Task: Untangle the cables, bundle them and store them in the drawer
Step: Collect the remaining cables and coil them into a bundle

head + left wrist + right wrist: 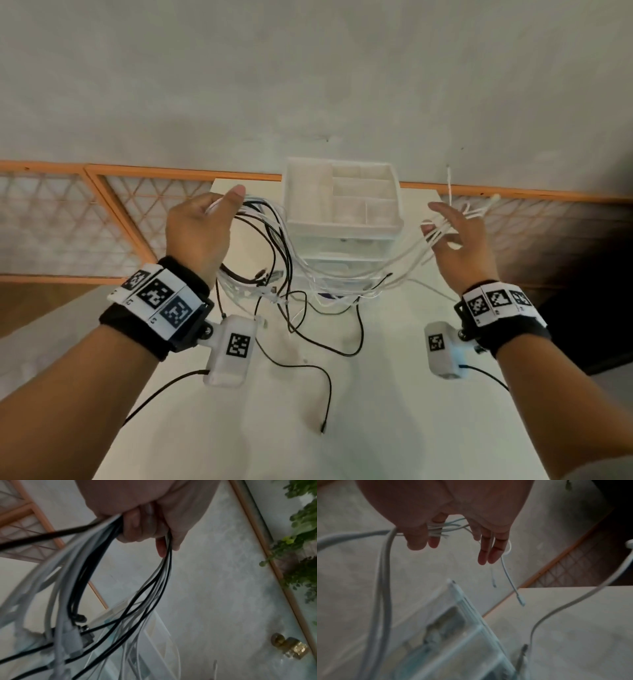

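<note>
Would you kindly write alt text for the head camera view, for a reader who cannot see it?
Two raised hands stretch a tangle of cables above a white table: the left hand grips black and white cables, and the right hand holds white cables. A white drawer unit stands behind them.

The head view is soft and evenly lit, with a dark patch at the far right and lines bowed toward the edges. Both wrist views are dim and grainy; the cables (72,588) nearest the lens smear with blur.
</note>
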The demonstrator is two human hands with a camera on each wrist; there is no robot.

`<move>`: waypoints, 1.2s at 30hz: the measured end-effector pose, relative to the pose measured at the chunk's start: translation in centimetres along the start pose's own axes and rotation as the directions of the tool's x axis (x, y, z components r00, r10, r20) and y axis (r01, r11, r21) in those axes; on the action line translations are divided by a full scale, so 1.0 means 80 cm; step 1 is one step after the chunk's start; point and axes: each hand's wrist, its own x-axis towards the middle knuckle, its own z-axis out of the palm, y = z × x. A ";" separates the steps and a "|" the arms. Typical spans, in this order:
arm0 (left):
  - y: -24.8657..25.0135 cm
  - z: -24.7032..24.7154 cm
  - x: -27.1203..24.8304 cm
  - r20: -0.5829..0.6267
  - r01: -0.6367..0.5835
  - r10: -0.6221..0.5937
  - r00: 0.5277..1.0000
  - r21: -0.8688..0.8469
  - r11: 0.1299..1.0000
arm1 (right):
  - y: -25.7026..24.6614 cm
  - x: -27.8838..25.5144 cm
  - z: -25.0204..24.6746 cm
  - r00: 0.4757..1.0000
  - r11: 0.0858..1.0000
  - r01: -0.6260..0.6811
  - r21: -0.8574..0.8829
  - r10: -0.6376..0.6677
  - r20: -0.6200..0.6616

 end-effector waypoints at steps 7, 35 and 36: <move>0.013 -0.026 0.009 0.062 0.092 -0.080 0.995 -0.222 0.971 | 0.076 -0.059 0.028 0.826 0.761 -0.186 -0.622 0.464 0.320; 0.030 -0.045 0.002 0.263 0.000 0.014 0.965 -0.056 0.998 | 0.045 -0.030 0.066 0.930 0.831 -0.311 -0.461 0.367 0.034; 0.028 -0.044 0.001 0.252 0.016 -0.001 0.968 -0.054 0.998 | 0.035 -0.021 0.054 0.958 0.874 -0.279 -0.398 0.284 -0.048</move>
